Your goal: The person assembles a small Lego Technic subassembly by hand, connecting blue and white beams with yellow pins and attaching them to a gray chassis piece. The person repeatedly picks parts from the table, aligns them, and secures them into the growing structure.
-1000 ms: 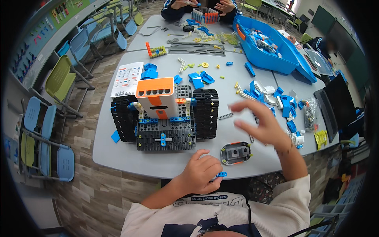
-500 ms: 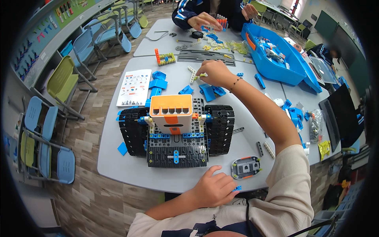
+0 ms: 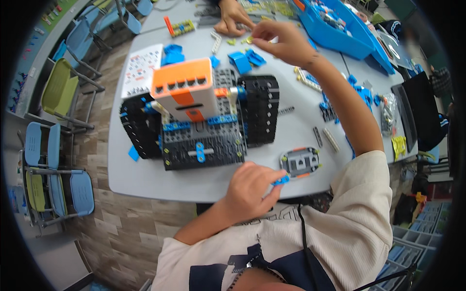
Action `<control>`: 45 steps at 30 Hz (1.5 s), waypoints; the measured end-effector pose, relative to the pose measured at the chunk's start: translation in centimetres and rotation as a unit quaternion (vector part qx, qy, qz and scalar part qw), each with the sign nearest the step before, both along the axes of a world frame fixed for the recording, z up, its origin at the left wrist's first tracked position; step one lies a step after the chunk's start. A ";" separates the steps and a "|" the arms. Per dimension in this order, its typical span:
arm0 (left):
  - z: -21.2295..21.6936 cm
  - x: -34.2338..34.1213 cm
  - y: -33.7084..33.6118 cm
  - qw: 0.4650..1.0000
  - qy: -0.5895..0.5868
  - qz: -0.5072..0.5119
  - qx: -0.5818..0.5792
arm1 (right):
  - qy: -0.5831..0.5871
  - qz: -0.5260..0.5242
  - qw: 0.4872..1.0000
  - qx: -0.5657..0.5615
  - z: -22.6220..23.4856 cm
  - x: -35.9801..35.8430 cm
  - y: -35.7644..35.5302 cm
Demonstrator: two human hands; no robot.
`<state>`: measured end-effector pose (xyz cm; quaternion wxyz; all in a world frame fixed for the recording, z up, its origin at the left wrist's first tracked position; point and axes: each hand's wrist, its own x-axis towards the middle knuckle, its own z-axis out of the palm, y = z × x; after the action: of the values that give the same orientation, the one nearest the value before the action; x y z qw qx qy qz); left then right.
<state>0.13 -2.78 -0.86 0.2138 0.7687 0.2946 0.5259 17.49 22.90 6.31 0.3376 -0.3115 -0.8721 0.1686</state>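
Observation:
A block-built tracked vehicle stands mid-table, with black treads on both sides, a grey base and an orange and white brick on top. My left hand rests at the near table edge, fingers closed on a small blue piece. My right hand reaches to the far side of the table and pinches a small yellowish piece off the scattered parts. Another person's hand rests on the table just beyond it.
A grey and orange module lies right of my left hand. Loose blue and grey pieces are scattered at the right. A blue parts tray sits far right, an instruction sheet far left. Chairs stand left of the grey table.
My right hand has reached farther across the table and closed on a small piece. The view has moved closer to the vehicle. My left hand has stayed at the near edge with its blue piece.

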 end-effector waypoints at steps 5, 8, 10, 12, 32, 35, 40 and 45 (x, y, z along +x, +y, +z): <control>0.3 0.1 0.0 0.999 -0.023 0.016 -0.023 | 0.054 -0.054 0.995 -0.058 2.9 5.2 -13.1; 0.5 0.2 -0.1 0.999 -0.020 0.021 -0.043 | 0.030 -0.031 0.996 -0.083 2.6 5.8 -20.2; 0.5 0.2 -0.1 0.998 -0.011 0.019 -0.055 | 0.037 -0.013 0.996 -0.084 1.5 5.6 -23.1; 0.4 0.2 -0.1 0.998 -0.004 0.017 -0.055 | 0.049 -0.037 0.995 -0.076 0.3 5.6 -25.0; 0.6 3.5 -2.0 0.996 0.016 -0.040 -0.076 | 0.197 -0.143 0.964 -0.106 -4.0 6.6 -30.9; 0.7 3.6 -2.1 0.996 0.027 -0.045 -0.070 | 0.172 -0.144 0.971 -0.085 -4.1 6.7 -30.8; 0.7 3.5 -2.0 0.997 0.054 -0.040 -0.027 | 0.160 -0.140 0.975 -0.060 -4.1 6.7 -31.0; 0.4 3.8 -2.0 0.997 0.058 -0.046 -0.015 | 0.156 -0.147 0.975 -0.051 -4.3 6.8 -31.3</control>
<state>3.94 -4.79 -0.44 0.2323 0.8072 0.2786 0.4656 24.26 -8.38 1.99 0.4741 -0.4226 -0.7437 0.2084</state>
